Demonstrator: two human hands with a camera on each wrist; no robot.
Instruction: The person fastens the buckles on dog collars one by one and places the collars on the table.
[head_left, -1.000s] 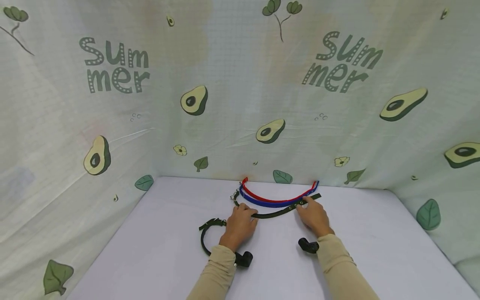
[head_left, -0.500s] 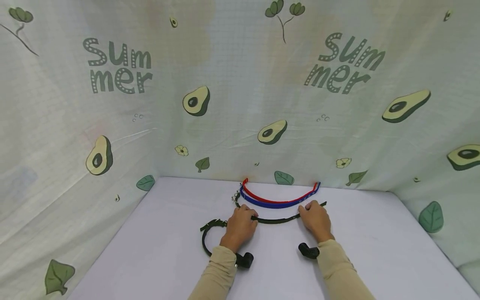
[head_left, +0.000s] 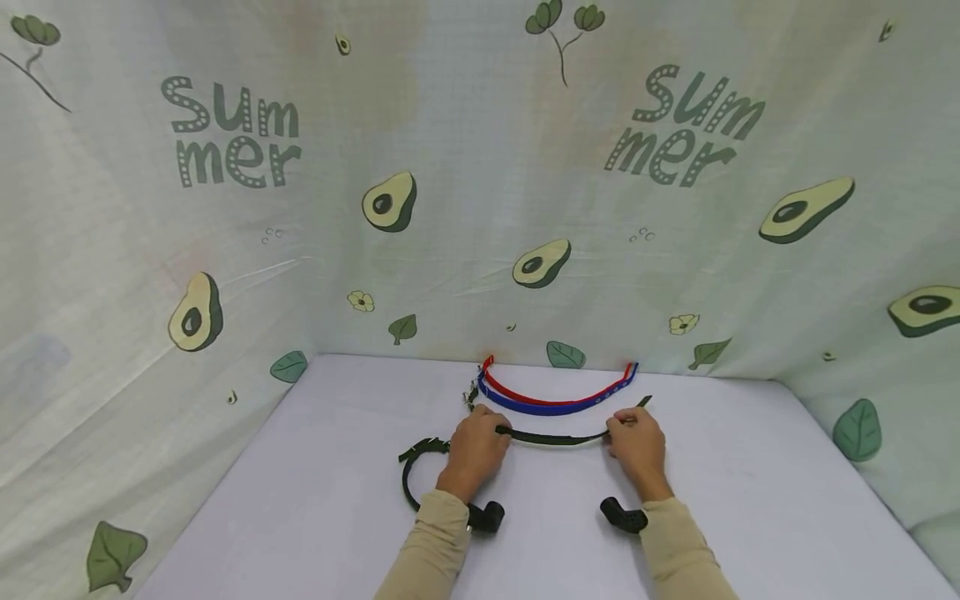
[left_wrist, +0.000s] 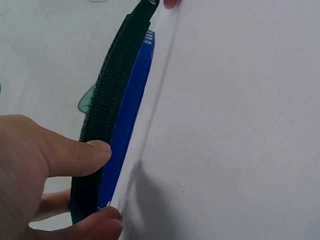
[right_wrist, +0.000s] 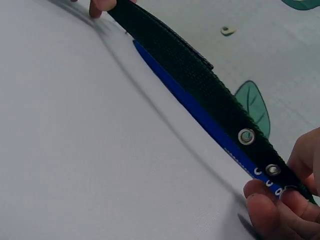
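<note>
Left hand [head_left: 476, 450]: you pinch a dark green strap [right_wrist: 195, 80].
Right hand [head_left: 640, 450]: you pinch its eyeleted end.
Blue strap [left_wrist: 131, 100]: behind, on your bench [head_left: 750, 492].

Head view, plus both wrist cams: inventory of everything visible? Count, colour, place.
held strap: 1, dark green, stretched between the hands
eyelets: at least 2, silvery, toward the held strap's right end
blue strap: 1, blue, on the table beyond the held strap
red strap: 1, red, just behind the blue strap
curled strap: 1, dark green, on the table left of the left hand
table: 1, whitish, under everything
backdrop: pale, green avocado, leaf and "summer" prints, behind the table
wrist devices: 2, black, one per wrist
sleeves: 2, beige, on the forearms
left hand: 1, bare, pinching the held strap
right hand: 1, bare, pinching its eyelet end
</note>
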